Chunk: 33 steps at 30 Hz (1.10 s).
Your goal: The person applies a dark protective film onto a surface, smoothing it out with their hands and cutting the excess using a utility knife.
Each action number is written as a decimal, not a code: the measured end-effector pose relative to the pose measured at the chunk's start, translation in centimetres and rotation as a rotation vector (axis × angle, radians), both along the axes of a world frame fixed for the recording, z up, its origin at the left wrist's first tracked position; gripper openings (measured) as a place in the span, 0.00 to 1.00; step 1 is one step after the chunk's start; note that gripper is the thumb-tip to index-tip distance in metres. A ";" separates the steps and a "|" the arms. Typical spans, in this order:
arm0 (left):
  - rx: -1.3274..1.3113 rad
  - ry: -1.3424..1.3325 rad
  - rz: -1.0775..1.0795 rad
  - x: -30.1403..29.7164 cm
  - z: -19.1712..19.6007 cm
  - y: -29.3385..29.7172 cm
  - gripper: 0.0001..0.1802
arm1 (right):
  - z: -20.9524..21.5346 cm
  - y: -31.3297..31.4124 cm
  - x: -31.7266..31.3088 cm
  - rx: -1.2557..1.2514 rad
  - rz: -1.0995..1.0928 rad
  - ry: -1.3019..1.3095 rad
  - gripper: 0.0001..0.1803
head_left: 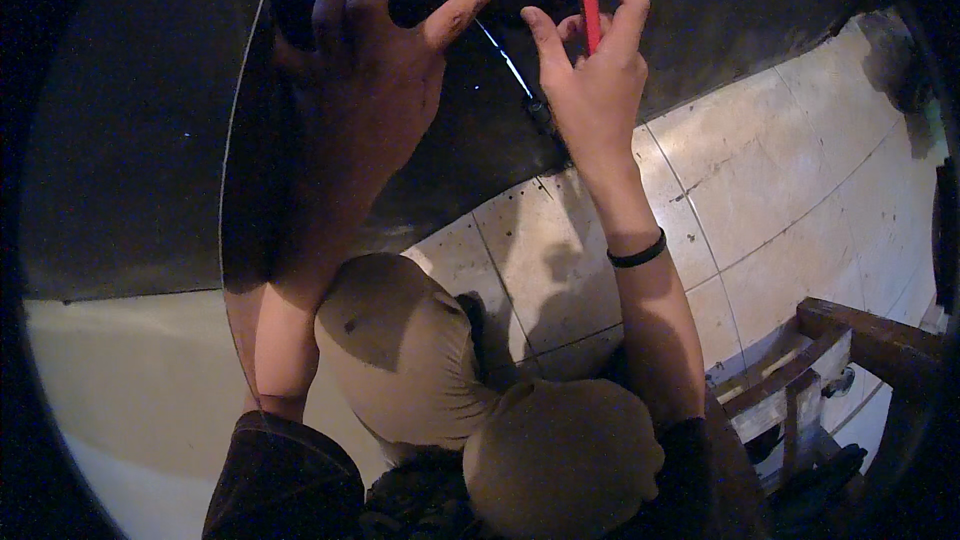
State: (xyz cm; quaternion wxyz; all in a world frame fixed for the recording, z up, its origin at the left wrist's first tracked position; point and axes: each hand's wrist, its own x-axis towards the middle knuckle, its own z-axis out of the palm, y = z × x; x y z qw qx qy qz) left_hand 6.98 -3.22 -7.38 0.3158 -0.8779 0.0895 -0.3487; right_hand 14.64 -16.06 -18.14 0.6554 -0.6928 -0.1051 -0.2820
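The person is crouched low, both arms stretched forward toward a dark panel (150, 120) that fills the upper left of the view. The left hand (375, 60) lies flat against this dark surface, its fingers spread wide: the thumb (470, 2) angles out to the right, the other fingers reach up past the top edge, and nothing is gripped in it. Just beyond the tip of that thumb runs a thin bright line (480, 25), a wire or an edge, I cannot tell which, slanting down to the right and passing between the two hands.

The right hand (595, 80) is raised just beside the left, well clear of the floor. Its thumb and forefinger are drawn narrow around a slim red tool (591, 15), which stands nearly upright between the fingertips, its upper end meeting something dark that I cannot make out. The remaining fingers curl loosely behind the red shaft. A black band (638, 254) circles the right wrist below.

Under the forearms, the person's knees in tan trousers (410, 350) bend over a pale tiled floor (780, 180). Far off to the right of the right arm, a wooden frame (850, 335) stands on the tiles.
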 end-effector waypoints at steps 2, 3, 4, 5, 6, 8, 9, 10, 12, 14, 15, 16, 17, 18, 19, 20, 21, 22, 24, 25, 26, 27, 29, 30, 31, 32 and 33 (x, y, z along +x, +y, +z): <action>0.049 0.029 0.066 0.0 0.5 -0.3 0.36 | 0.1 -0.1 0.0 0.007 -0.005 0.011 0.38; 0.087 0.045 0.114 0.1 0.9 -0.4 0.38 | 0.2 -0.3 0.0 0.011 -0.010 0.015 0.39; 0.040 0.026 0.029 0.2 0.7 0.1 0.37 | 0.1 -0.4 0.0 0.013 -0.007 0.018 0.38; 0.003 0.004 -0.056 0.5 0.7 0.6 0.36 | 0.0 -0.2 0.1 0.023 -0.004 0.017 0.37; -0.034 -0.017 -0.141 0.7 1.0 0.9 0.34 | -0.1 -0.1 0.1 0.035 0.000 0.017 0.37; -0.006 0.041 -0.059 -0.9 2.4 0.3 0.33 | 0.1 0.3 0.0 0.048 -0.004 0.005 0.37; -0.006 0.066 -0.034 -1.6 2.7 -0.2 0.34 | 0.0 0.1 0.1 0.039 -0.023 -0.004 0.37; -0.095 0.122 -0.123 -2.0 3.2 -0.2 0.35 | -0.2 -0.3 0.2 0.050 -0.008 0.019 0.37; -0.255 0.241 -0.278 -3.6 4.6 0.4 0.37 | -0.3 -0.5 0.0 0.085 0.045 0.064 0.37; -0.499 0.359 -0.402 -6.3 5.8 -1.1 0.37 | -0.2 -0.4 -0.1 0.074 0.011 0.040 0.38; -0.626 0.416 -0.461 -7.3 6.2 -1.7 0.38 | -0.3 -0.4 -0.2 0.077 0.013 0.042 0.38; -0.585 0.401 -0.474 -7.7 6.5 -1.8 0.38 | -0.2 -0.4 -0.2 0.078 0.014 0.044 0.38; -0.538 0.386 -0.478 -8.2 6.8 -1.7 0.38 | 0.1 -0.5 -0.4 0.079 0.029 0.061 0.37; -0.494 0.370 -0.484 -8.6 7.1 -1.6 0.38 | 0.4 -0.6 -0.3 0.065 0.027 0.048 0.37; -0.445 0.355 -0.404 -8.9 7.5 -1.6 0.37 | 0.7 -0.8 -0.1 0.049 0.023 0.036 0.37; -0.479 0.342 -0.384 -9.3 7.3 -1.6 0.37 | 0.7 -1.3 -0.1 0.024 0.014 0.029 0.37; -0.514 0.329 -0.367 -9.7 6.9 -1.6 0.37 | 0.9 -1.9 0.0 -0.002 0.016 0.050 0.37; -0.551 0.318 -0.352 -10.0 6.6 -1.7 0.36 | 1.0 -2.6 0.1 -0.030 0.015 0.072 0.37; -0.676 0.225 -0.269 -11.5 6.8 -2.7 0.36 | 1.8 -1.4 -0.4 -0.003 0.056 0.096 0.37; -0.753 0.176 -0.244 -11.5 6.2 -3.4 0.35 | 1.8 -1.2 -0.6 0.005 0.057 0.095 0.37; -0.819 0.131 -0.276 -11.3 5.5 -3.7 0.35 | 1.9 -0.7 -0.7 0.014 0.068 0.094 0.37; -0.882 0.092 -0.273 -10.8 4.8 -4.6 0.35 | 1.8 -0.9 -0.5 0.009 0.066 0.091 0.37; -0.995 0.028 -0.306 -9.5 3.8 -5.9 0.34 | 1.5 -1.3 -0.2 -0.001 0.065 0.094 0.37; -1.053 0.003 -0.344 -8.6 3.1 -6.3 0.33 | 1.5 -1.5 -0.1 -0.009 0.056 0.084 0.38; -1.109 -0.022 -0.381 -7.4 2.6 -6.7 0.33 | 1.5 -1.6 0.1 -0.016 0.048 0.073 0.38; -0.994 -0.066 -0.369 -5.6 1.6 -7.1 0.29 | 0.8 -2.1 0.1 -0.035 0.034 0.068 0.38; -0.865 -0.138 -0.276 -4.4 2.1 -7.5 0.28 | 1.0 -1.8 -0.3 -0.018 0.057 0.086 0.38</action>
